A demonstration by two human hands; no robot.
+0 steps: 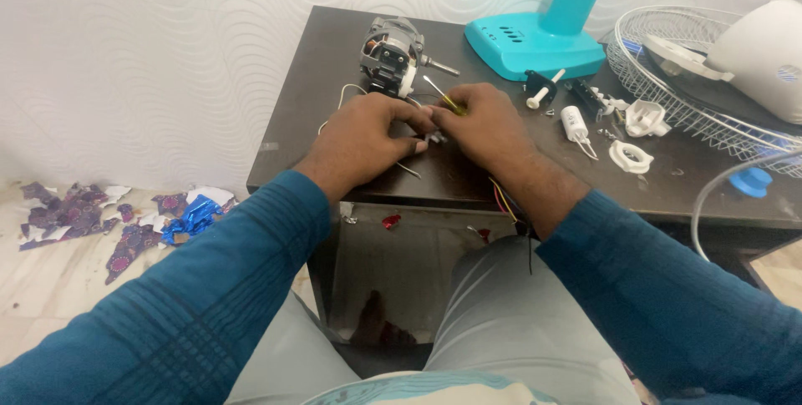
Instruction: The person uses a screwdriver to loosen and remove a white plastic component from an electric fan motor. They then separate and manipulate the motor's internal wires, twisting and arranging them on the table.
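Both hands meet at the table's [301, 113] front edge. My left hand [363, 134] pinches thin wires [411, 169], fingers curled together. My right hand [484, 125] grips a small screwdriver [441, 96], fingers closed round its yellow handle; its shaft points up and left, toward the fan motor [391, 56] just beyond my left knuckles. Wires sit between both hands, nearer the left. A white capacitor [575, 123] lies off right.

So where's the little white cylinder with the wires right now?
The white cylinder lies on the dark table, to the right of the right hand, just in front of the turquoise fan base and beside the white plastic ring.
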